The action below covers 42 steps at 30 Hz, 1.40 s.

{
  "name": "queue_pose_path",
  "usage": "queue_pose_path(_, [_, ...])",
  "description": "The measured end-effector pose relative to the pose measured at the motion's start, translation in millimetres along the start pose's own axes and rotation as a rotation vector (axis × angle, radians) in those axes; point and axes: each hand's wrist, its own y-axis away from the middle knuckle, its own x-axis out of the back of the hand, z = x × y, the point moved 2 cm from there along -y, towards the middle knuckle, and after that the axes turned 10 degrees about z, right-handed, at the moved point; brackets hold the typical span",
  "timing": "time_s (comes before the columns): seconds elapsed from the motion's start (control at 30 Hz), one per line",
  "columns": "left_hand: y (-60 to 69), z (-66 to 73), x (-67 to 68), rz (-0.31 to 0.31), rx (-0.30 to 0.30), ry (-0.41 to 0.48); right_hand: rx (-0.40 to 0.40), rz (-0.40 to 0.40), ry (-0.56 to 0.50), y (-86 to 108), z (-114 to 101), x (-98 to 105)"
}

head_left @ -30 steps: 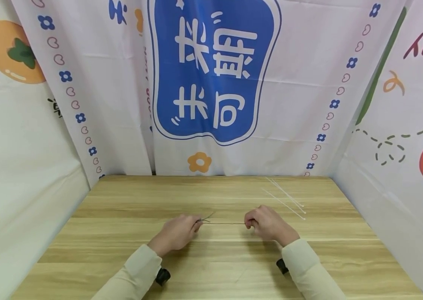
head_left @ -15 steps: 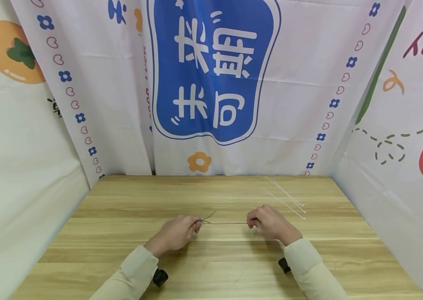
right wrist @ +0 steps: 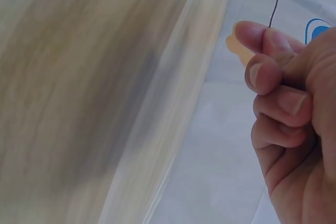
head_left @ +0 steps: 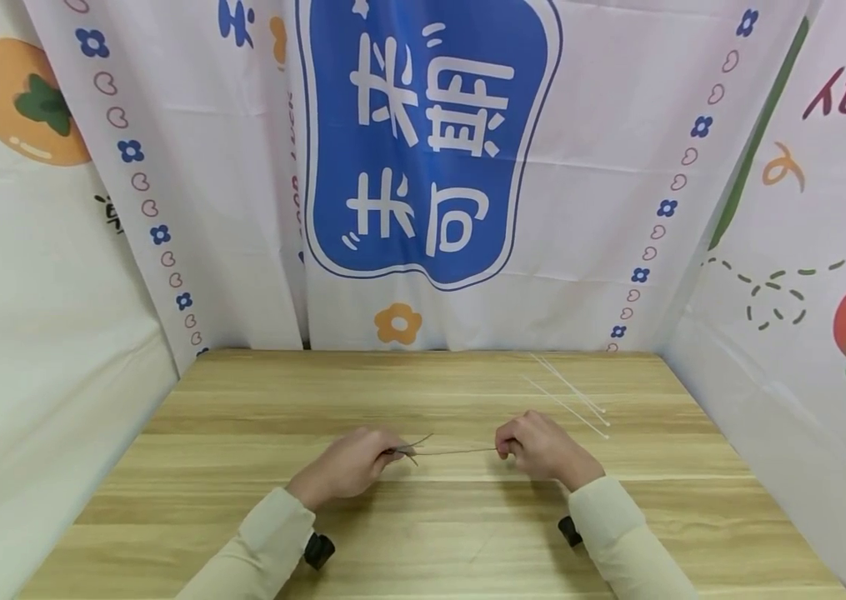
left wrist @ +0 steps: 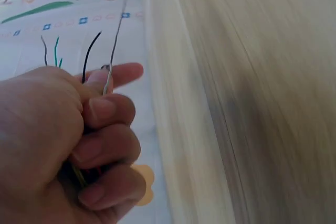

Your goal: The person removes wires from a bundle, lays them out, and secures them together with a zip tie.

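A thin wire runs nearly straight from the left fingers to the right fingertips. The left hand curls its fingers round several wires, their short loose ends jutting past its thumb and forefinger; the rest is mostly hidden in the grip. The right hand pinches the thin wire between thumb and forefinger, other fingers folded in, covering its tip. Three white strips lie just beyond the right fingers. The tabletop extends either side of both hands, its back edge well past the fingertips, its near edge cut off.
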Motion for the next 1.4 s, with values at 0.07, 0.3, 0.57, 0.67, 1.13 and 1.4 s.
queue_pose_path(0.07, [-0.3,-2.3,0.7,-0.030,-0.012,0.041,-0.006,-0.010,-0.001,0.2,0.8,-0.4])
queue_pose_path(0.3, [-1.8,-7.4,2.2,-0.057,0.002,0.154,-0.022,-0.023,-0.014,0.2,1.3,-0.4])
queue_pose_path(0.57, [0.5,-5.0,-5.4,-0.036,0.137,0.025,-0.067,-0.041,0.016,0.7,-0.9,-4.3])
queue_pose_path(0.67, [-0.6,-5.0,-9.5,-0.007,0.190,0.001,-0.069,-0.039,0.006,0.6,-2.1,-4.9])
queue_pose_path(1.13, [-3.0,-3.2,-13.2,-0.027,0.114,-0.075,-0.073,-0.007,0.053,1.6,-1.4,-0.9])
queue_pose_path(1.4, [-3.3,-8.3,-9.4,-0.057,0.087,0.029,-0.077,0.013,0.056,2.2,1.0,-0.3])
